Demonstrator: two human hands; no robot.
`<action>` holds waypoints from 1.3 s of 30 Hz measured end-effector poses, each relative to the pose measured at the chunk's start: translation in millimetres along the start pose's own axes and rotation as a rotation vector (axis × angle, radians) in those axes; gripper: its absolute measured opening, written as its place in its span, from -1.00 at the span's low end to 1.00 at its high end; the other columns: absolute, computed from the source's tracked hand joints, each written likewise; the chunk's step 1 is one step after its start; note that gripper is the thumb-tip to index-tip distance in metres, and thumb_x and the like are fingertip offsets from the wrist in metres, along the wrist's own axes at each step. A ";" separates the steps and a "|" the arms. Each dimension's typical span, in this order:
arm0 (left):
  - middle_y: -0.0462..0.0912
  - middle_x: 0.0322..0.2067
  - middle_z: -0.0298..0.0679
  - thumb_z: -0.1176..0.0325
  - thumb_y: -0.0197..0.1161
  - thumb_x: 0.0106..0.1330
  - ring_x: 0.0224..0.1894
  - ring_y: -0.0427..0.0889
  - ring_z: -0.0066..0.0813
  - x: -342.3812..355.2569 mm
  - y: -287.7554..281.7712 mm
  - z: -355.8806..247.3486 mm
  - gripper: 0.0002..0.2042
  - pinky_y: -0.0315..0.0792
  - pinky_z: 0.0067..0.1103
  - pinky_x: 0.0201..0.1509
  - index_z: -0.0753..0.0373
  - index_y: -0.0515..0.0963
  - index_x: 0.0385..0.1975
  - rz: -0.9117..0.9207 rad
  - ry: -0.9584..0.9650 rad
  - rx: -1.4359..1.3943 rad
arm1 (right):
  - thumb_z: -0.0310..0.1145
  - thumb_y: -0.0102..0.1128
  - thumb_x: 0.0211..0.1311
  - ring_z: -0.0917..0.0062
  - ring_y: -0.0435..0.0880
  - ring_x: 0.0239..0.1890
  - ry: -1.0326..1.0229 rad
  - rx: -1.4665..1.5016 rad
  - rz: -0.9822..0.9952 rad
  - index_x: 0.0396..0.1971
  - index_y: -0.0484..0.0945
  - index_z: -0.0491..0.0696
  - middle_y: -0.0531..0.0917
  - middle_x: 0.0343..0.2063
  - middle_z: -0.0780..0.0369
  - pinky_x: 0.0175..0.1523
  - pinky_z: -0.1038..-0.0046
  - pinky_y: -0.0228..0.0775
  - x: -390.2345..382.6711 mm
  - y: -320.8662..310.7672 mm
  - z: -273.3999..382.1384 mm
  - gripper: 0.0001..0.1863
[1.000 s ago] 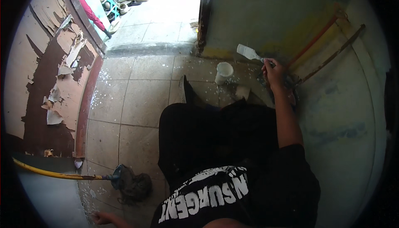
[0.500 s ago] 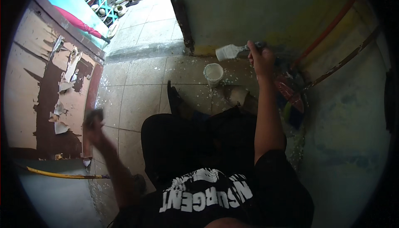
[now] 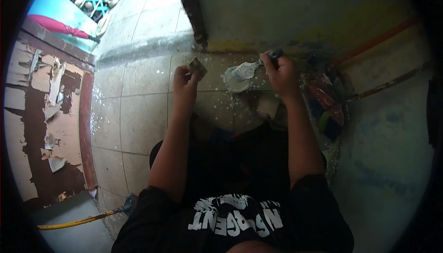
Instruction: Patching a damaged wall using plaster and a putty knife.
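Paintbrush (image 3: 255, 68), white on its bristles, extends over the white cup (image 3: 238, 87) on the far tiled floor (image 3: 145, 80); whether they touch, I cannot tell. The cup's inside looks pale, its fill level unclear. The right hand (image 3: 282, 73) is clamped on the brush handle; left of the cup, the left hand (image 3: 185, 81) pinches a small flat dark piece (image 3: 198, 67). A yellow pole (image 3: 87, 219) lies near left.

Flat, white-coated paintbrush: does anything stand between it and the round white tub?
Nothing visible does: the paintbrush, in the right grip, overlaps the tub in view; contact is unclear. The left grip lies left of both.
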State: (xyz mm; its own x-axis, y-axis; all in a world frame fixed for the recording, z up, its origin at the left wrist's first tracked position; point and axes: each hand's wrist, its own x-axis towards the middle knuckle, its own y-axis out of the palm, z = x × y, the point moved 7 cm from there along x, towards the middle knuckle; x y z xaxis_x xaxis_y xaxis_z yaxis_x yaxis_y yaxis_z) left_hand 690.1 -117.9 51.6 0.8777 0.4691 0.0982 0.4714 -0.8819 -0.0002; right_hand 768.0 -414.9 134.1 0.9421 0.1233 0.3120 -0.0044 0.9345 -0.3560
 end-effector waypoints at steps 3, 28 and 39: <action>0.60 -0.27 -0.21 0.43 0.24 0.32 -0.19 0.64 -0.48 5.5 -0.4 -9.5 -0.81 0.50 -0.57 -0.10 0.35 0.42 -0.18 0.040 -0.041 0.056 | -0.21 0.29 0.29 0.62 0.39 -0.66 -0.053 -0.090 0.047 -0.56 0.55 -0.19 0.50 -0.74 0.23 -0.50 0.42 0.26 1.7 20.6 -1.9 -0.64; 0.53 -0.34 -0.56 0.34 0.31 0.33 -0.31 0.43 -0.81 -20.0 37.0 -1.7 -0.85 0.26 -0.74 -0.29 0.07 0.48 -0.21 0.281 -0.425 -0.447 | -0.27 0.28 0.27 0.48 0.65 -0.44 0.094 -0.201 0.131 0.01 0.50 -0.14 0.65 -0.48 0.17 -0.26 0.42 0.48 -11.1 46.8 -35.9 -0.62; 0.55 -0.31 -0.55 0.34 0.29 0.35 -0.33 0.44 -0.81 -32.9 55.0 -19.0 -0.84 0.25 -0.74 -0.28 0.11 0.46 -0.16 0.461 -0.427 -0.518 | -0.30 0.20 0.37 0.70 0.57 -0.32 0.447 0.494 0.378 -0.06 0.55 -0.11 0.62 -0.34 0.38 -0.24 0.60 0.42 -36.6 82.4 -0.9 -0.75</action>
State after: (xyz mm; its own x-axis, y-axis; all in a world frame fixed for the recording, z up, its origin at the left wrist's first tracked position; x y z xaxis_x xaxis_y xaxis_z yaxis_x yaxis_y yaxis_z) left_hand 685.5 -182.8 67.3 0.9804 -0.0617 -0.1872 0.0461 -0.8514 0.5224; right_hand 733.4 -342.7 92.5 0.8923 0.4156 -0.1762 -0.4037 0.9094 0.1005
